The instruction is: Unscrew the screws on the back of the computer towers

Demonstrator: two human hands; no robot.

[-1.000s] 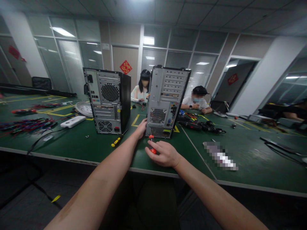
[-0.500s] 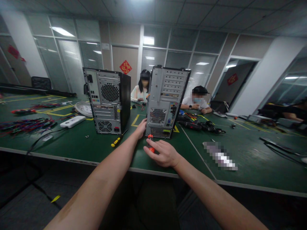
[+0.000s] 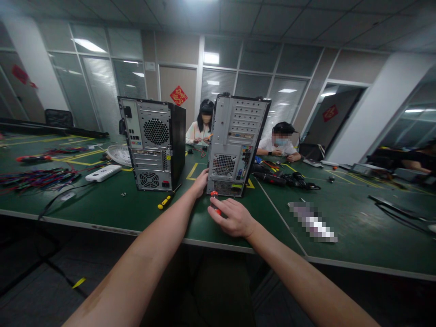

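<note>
A silver-backed computer tower (image 3: 231, 136) stands upright before me, its rear panel turned my way. My left hand (image 3: 201, 182) holds the tower's lower left side, the fingertips partly hidden along its edge. In my right hand (image 3: 235, 219) is a screwdriver (image 3: 214, 194) with a red and clear handle, gripped between thumb and fingers. Its shaft points up at the lower left corner of the rear panel; whether the tip sits on a screw is too small to tell. A second computer tower (image 3: 151, 141) with a black side stands to the left.
A yellow-and-black screwdriver (image 3: 165, 201) and small screws (image 3: 123, 194) lie near the left tower. Further left are a white power strip (image 3: 103, 173) and bundled wires (image 3: 41, 179). Black cables (image 3: 289, 179) and a blurred flat object (image 3: 312, 221) lie right. Two people sit across the green table (image 3: 272, 222).
The fingers of my right hand have shifted and closed in around the screwdriver handle, which has moved slightly right. My left hand and both towers are unmoved.
</note>
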